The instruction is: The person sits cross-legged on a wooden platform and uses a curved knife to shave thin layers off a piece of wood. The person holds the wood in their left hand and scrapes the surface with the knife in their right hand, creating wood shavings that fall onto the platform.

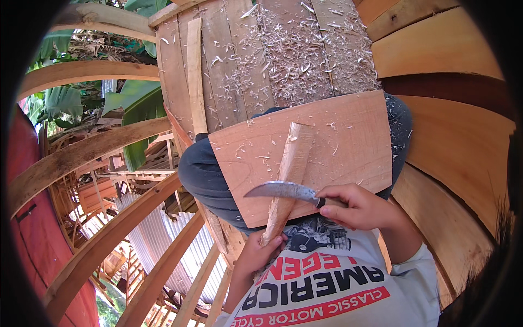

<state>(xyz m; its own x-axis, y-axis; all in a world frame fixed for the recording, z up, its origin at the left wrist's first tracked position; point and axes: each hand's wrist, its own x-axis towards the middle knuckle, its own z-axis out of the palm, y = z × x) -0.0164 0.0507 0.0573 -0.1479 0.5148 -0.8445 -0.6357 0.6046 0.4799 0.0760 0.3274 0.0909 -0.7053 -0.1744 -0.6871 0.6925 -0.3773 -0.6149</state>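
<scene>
Gripping the knife by its handle, your right hand is holding the blade across the stick, contact unclear. Your left hand is clasping the stick's lower end; the stick is slanting over the board, mid-frame.

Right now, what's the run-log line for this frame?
left hand: grips wooden stick, near end | right hand: holds knife, blade crossing over stick | board: on lap | shavings: on planks

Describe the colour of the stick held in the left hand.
The stick is pale tan, like bare wood; it shows best in the head view.
</scene>
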